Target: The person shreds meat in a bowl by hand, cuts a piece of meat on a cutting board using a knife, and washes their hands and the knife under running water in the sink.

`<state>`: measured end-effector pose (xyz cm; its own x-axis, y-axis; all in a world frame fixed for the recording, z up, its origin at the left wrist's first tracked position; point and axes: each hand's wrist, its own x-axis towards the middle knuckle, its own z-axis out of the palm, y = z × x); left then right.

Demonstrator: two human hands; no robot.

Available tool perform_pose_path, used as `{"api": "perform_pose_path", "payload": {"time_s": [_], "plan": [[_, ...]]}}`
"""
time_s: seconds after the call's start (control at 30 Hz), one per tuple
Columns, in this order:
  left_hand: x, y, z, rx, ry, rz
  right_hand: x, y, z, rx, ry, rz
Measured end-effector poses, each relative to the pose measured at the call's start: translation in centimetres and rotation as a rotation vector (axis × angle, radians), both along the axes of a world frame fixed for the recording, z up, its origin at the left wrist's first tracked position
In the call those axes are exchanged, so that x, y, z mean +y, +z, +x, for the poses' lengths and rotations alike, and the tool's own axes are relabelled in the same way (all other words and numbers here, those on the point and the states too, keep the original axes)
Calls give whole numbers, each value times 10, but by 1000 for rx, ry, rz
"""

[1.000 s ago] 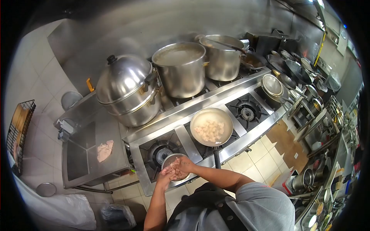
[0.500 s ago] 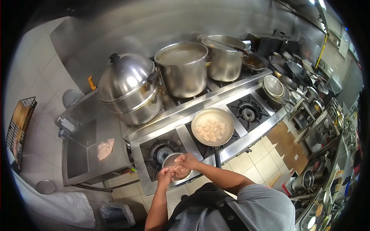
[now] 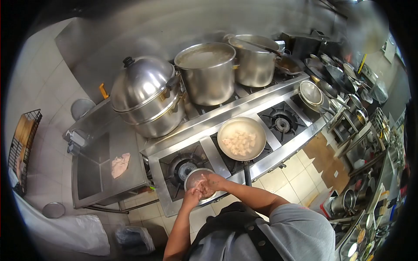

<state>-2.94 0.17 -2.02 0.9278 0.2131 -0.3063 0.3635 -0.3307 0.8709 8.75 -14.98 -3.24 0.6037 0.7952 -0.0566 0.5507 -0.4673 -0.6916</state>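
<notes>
A round metal bowl (image 3: 190,175) sits at the stove's front edge, close to the left burner, with pinkish raw meat (image 3: 205,190) inside. My left hand (image 3: 192,198) is at the bowl's near left side, its fingers closed on a bit of the meat. Over the bowl's right side, my right hand (image 3: 213,182) has its fingers bent down into the meat; the fingertips are partly hidden. To the right, a light-coloured frying pan (image 3: 225,126) holds pale cut pieces in cloudy liquid on the middle burner, its dark handle pointing towards me.
Behind stand a domed steamer pot (image 3: 146,87) and two tall stockpots (image 3: 207,82) (image 3: 256,67). A pink cloth (image 3: 120,165) lies on the sink counter (image 3: 130,148) at left. The right burner (image 3: 282,124) has a bare grate. Strainers (image 3: 311,92) and crowded shelves line the right side.
My hands have come closer together and lower into the bowl; the meat piece held between them earlier is now down among the rest. The view has shifted slightly.
</notes>
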Motion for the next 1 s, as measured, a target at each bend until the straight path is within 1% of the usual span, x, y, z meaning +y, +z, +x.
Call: {"api": "perform_pose_path", "payload": {"time_s": [0.03, 0.07, 0.13, 0.17, 0.23, 0.27, 0.3, 0.37, 0.4, 0.43, 0.47, 0.5, 0.53, 0.57, 0.63, 0.67, 0.7, 0.77, 0.83, 0.87, 0.9, 0.93, 0.97, 1.0], "plan": [[-3, 5, 0, 27, 76, -102, 1, -6, 4, -44, -64, 19], [0, 0, 1, 28, 77, -102, 2, -13, 9, -43, -62, 18], [6, -9, -1, -83, -46, 88, 3, -15, 16, 227, -158, 423], [6, -16, -3, -71, -36, 86, 6, -18, 16, 240, -151, 419], [1, -8, 1, -86, -4, 54, 12, -20, 13, 1182, -191, 782], [1, -4, 2, -84, -4, 89, 13, -20, 11, 1411, -247, 790], [-1, -1, 1, -78, -9, 122, 12, -5, 7, 1642, -314, 793], [9, -36, 2, -107, 73, 4, 13, 39, -8, 1535, -411, 838], [3, -17, 1, -55, 139, -79, 13, 34, -6, 1544, -359, 827], [-2, 3, -1, -8, 208, -158, 12, 34, -7, 1565, -367, 821], [5, -12, -1, -55, 221, -184, 9, 35, -6, 1516, -361, 839], [6, -12, -3, -46, 225, -184, 7, 38, -5, 1462, -354, 857], [6, -9, -2, -47, 252, -187, 6, 44, -4, 1468, -390, 892], [6, -6, -1, -51, 278, -191, 2, 51, -1, 1473, -391, 889], [5, 0, 0, -31, 281, -190, -11, 73, 6, 1362, -403, 849], [3, 4, 0, -18, 284, -202, -17, 66, 15, 1301, -406, 817], [2, 6, 1, -6, 286, -214, -26, 70, 25, 1303, -407, 814], [0, 0, 0, -33, 306, -231, -50, 79, 46, 1093, -449, 690], [1, -2, -2, -56, 327, -248, -71, 77, 73, 928, -600, 608], [3, -1, -3, -33, 327, -302, -87, 57, 97, -27, -438, 446], [5, 1, -3, -10, 327, -356, -104, 38, 118, -953, -203, 220], [5, 9, -4, 31, 348, -401, -116, 48, 124, -485, -402, 236], [8, 6, -6, 39, 353, -402, -128, 59, 128, -8, -581, 240], [12, 1, -8, 37, 398, -471, -139, 57, 135, -130, -614, 84]]}}
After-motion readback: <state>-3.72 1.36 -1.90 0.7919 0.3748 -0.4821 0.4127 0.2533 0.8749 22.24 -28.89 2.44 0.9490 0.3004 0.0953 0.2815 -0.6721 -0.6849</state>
